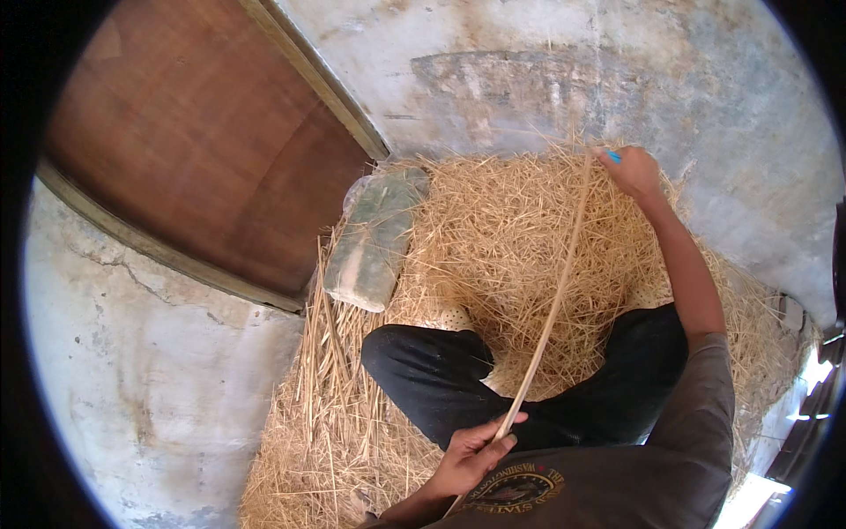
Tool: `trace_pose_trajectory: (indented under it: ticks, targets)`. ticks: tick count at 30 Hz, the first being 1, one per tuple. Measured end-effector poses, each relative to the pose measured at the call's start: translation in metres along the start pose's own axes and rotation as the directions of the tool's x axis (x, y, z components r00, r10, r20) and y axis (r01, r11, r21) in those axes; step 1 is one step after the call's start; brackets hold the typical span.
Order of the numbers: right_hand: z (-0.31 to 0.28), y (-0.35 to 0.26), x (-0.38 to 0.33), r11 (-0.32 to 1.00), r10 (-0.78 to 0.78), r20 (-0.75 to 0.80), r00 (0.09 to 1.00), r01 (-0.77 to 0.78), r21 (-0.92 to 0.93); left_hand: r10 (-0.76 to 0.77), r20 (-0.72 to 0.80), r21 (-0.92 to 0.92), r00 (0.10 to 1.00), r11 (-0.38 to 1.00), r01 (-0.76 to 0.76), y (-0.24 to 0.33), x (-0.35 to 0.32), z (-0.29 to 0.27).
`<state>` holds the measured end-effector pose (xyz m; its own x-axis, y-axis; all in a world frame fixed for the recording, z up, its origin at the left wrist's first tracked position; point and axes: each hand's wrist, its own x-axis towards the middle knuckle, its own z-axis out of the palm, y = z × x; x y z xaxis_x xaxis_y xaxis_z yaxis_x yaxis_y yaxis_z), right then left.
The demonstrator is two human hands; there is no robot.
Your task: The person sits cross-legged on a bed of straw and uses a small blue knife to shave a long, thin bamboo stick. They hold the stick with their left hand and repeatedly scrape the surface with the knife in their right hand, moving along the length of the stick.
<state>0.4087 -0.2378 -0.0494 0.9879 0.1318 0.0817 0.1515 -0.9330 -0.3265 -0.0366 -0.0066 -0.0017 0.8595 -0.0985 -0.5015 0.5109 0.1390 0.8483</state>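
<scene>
A long, thin, pale stalk (pixel 551 317), like a split cane or bamboo strip, runs slantwise from my body to the far side of the straw. Its near part lies in my left hand (pixel 476 456), fingers and thumb closed round it in front of my shirt. At the far end, by the wall, my right hand (pixel 634 174) is closed with the arm stretched out. A small bright blue piece (pixel 613 157) shows at its fingers; its kind cannot be made out. The stalk's tip reaches those fingers, but whether they pinch it I cannot tell.
Loose straw or shavings (pixel 493 216) cover the floor around my crossed legs. Longer stalks (pixel 330 353) lie in a bundle on the left. A greenish-grey block or wrapped package (pixel 374 238) lies by the brown door panel (pixel 203 132). A stained wall (pixel 546 79) stands close ahead.
</scene>
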Motion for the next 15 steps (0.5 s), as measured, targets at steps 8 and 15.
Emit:
trace_pose_trajectory:
  ticks: [8, 15]
  targets:
    - [-0.007, 0.062, -0.002, 0.950, 0.311, -0.171, 0.935, -0.299, 0.093, 0.024, 0.048, -0.262, 0.999, 0.965, -0.011, -0.025, -0.001, -0.015]
    - [-0.005, -0.078, -0.143, 0.847, -0.489, 0.040, 0.872, 0.463, 0.262, 0.224, 0.070, -0.305, 0.972, 0.933, -0.193, -0.003, 0.037, -0.024]
